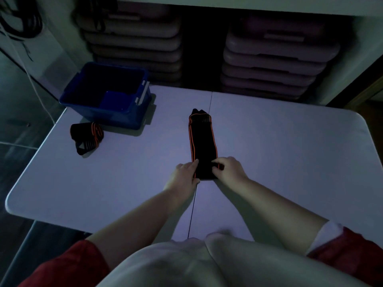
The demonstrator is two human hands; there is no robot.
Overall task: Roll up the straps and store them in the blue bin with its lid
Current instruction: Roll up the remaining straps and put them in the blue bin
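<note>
A black strap with orange edge lines lies flat along the middle of the white table, running away from me. Its near end is rolled over. My left hand grips that roll at its left side and my right hand grips it at the right. A second black and orange strap sits rolled up at the left, just in front of the blue bin. The bin stands open at the far left corner, with a blue lid leaning inside it.
Stacks of pale plastic step platforms fill shelves behind the table. Dark cords hang on the wall at the upper left. The table's left edge drops to a dark floor. The scene is dim.
</note>
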